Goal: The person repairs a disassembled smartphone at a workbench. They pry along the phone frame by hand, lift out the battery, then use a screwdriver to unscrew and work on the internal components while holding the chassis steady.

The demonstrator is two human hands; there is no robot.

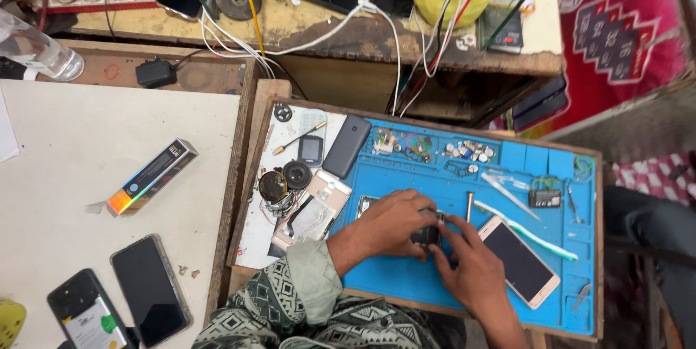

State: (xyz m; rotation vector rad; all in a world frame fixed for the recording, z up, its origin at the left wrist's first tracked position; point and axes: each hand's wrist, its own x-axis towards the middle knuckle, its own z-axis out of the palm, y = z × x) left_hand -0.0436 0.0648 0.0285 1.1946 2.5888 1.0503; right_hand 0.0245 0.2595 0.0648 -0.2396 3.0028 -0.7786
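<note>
My left hand [390,223] and my right hand [465,262] meet over a small dark phone part [426,234] on the blue work mat [406,276]. Both hands pinch it from either side, and most of it is hidden under my fingers. A white and gold smartphone [519,260] lies screen up just right of my right hand. A white and green toothbrush [523,229] lies above that phone. A screwdriver [469,205] rests just past my fingertips.
A dark phone [346,145], an opened phone back [316,211], round speaker parts [284,180] and small loose components [470,150] lie on the tray. Two black phones [150,289] and a long box [152,176] rest on the white table at left. Cables [239,41] hang from the far bench.
</note>
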